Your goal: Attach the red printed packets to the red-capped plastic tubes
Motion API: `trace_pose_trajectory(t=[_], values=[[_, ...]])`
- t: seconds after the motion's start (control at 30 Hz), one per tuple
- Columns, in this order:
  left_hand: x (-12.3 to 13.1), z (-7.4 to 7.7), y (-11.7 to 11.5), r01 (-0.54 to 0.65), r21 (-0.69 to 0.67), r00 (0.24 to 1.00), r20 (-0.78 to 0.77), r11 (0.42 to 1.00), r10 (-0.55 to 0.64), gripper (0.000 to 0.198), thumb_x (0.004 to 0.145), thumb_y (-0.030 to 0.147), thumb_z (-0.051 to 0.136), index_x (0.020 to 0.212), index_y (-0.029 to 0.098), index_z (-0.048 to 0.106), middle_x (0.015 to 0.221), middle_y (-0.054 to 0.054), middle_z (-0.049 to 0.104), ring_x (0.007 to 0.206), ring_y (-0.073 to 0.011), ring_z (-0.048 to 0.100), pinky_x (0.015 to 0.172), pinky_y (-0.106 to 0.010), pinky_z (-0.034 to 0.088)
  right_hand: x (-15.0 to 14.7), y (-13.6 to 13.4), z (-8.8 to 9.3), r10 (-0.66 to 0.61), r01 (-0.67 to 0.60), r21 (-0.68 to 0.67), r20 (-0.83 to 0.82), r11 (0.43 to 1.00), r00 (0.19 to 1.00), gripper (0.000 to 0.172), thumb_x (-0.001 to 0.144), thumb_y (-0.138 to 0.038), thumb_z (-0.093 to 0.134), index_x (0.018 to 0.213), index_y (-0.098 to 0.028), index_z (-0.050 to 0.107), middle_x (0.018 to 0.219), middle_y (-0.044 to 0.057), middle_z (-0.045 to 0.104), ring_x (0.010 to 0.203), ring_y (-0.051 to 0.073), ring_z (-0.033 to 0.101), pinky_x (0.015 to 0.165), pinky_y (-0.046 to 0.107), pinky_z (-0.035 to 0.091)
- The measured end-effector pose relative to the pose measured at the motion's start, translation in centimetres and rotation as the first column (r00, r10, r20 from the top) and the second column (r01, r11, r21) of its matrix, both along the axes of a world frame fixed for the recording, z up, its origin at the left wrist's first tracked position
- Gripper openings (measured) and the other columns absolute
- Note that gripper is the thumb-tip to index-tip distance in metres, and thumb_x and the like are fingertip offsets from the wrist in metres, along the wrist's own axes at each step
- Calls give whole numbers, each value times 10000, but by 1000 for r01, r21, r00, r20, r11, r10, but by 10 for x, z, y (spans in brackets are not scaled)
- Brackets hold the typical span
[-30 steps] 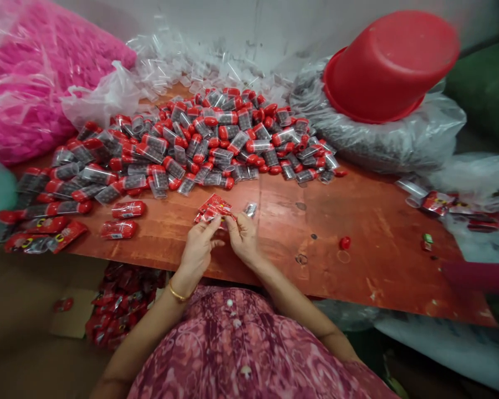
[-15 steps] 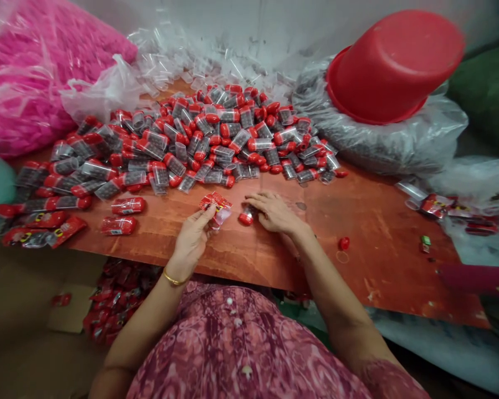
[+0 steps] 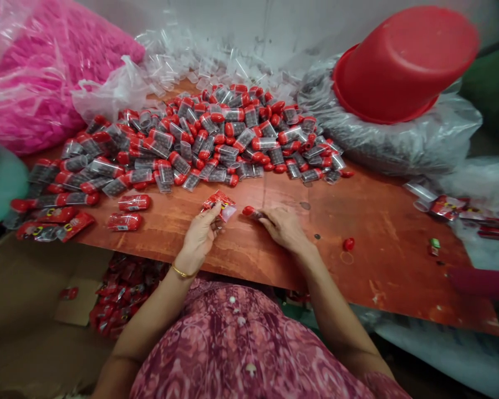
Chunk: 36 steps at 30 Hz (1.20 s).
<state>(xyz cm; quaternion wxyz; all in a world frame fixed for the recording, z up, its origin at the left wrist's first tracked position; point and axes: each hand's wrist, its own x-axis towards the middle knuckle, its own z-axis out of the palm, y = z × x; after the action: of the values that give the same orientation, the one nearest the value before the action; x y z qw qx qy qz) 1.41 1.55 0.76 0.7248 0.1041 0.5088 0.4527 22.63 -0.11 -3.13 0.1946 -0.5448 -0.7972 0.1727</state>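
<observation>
Between the thumb and fingers of my left hand (image 3: 200, 233) is a small red printed wrapper (image 3: 217, 198) with a clear part. My right hand (image 3: 286, 228) has its fingers closed on the end of a red-capped tube (image 3: 248, 211). The tube's cap points left toward the wrapper, a short gap away from it; my fingers hide much of its body. Behind both hands spreads a large heap of clear tubes (image 3: 182, 163) with red caps and dark contents. Two wrapped red packs (image 3: 133, 203) lie left of my left hand.
A red bucket (image 3: 403, 66) rests upside down on a filled plastic bag (image 3: 382, 147) at right. Pink pieces fill a bag (image 3: 62, 72) at left. A loose red cap (image 3: 349, 244) lies on the table (image 3: 382, 221). Red packs (image 3: 122, 299) are piled below the table edge.
My right hand has taken hold of the tube and turned it, so its red cap now points left instead of toward me. My left hand still holds the wrapper. The view has shifted slightly.
</observation>
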Motion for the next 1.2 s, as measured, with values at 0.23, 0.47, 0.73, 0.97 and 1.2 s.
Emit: trace_pose_trajectory(t=[0.23,0.47,0.73,0.97,1.2], values=[[2,2,-4,54,37,999,-10,998,-53,271,567,309,806,692,143,632,572,25,631,468,-63,527,442,-177,383,-25,-31,18,-188,73,-205,-621,976,761,235,885,-315,396,873,-190,595,712,4,590,607,127,532,559,241,423],[4,-2,-11,126,72,992,-6,989,-126,356,515,396,817,713,144,660,629,11,669,536,-81,584,511,-186,443,-36,-29,30,-183,92,-176,-618,980,765,202,852,-259,415,822,-177,598,664,-11,559,564,100,496,544,221,403],[8,1,-12,146,137,987,-82,980,-136,340,468,357,838,654,133,663,602,9,666,520,-91,577,525,-204,461,-48,-27,21,-233,155,-177,-646,972,727,193,853,-297,429,850,-196,593,723,0,597,642,125,543,605,239,447],[15,-3,-16,126,124,992,-20,984,-125,303,440,238,851,644,116,664,645,1,669,591,-89,588,627,-218,469,-57,-28,15,-295,176,-240,-698,955,652,217,863,-367,445,883,-206,590,672,-7,567,576,124,516,543,247,438],[17,-16,-18,78,242,997,-22,967,-75,276,485,272,838,651,126,672,575,32,619,487,-41,475,500,-172,371,-79,-29,11,-373,325,-213,-719,921,587,216,890,-354,425,928,-207,578,767,19,611,714,148,589,634,270,485]])
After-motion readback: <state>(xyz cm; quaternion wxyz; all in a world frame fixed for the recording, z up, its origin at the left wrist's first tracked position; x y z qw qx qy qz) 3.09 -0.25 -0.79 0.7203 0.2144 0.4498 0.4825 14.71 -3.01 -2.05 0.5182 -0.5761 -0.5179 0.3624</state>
